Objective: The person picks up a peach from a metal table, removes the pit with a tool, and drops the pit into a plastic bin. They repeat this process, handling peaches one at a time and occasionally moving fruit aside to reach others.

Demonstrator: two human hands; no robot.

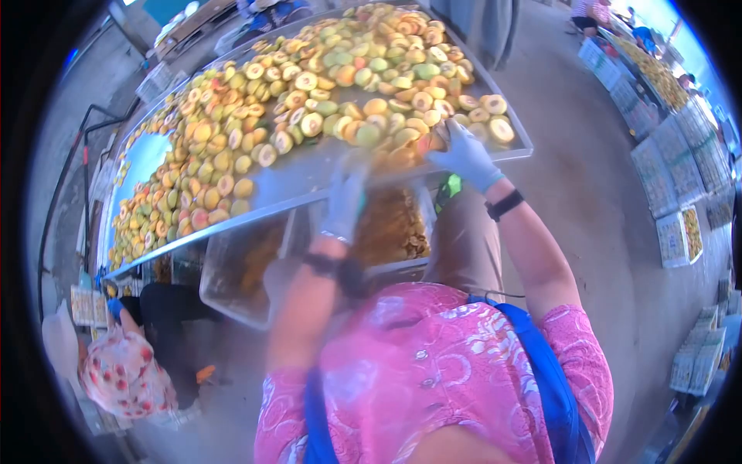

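Note:
A wide metal-rimmed table (pixel 309 189) holds a spread of yellow-green stone fruit (pixel 301 81) that look like peaches, many cut in half with the pit showing. My right hand (pixel 468 155), in a pale glove, is at the near right edge, its thumb and fingers around a reddish-yellow peach (pixel 423 145). To its left, my left hand (pixel 346 201), gloved too, hovers over the near rim. Motion smears its fingers, so what they hold, if anything, does not show.
Below the near rim are plastic crates (pixel 239 298), one holding brownish pieces (pixel 390 224). A co-worker in a spotted top (pixel 127 371) sits at lower left. Stacked white crates (pixel 672 166) line the right side, with another fruit-covered table (pixel 653 73) beyond.

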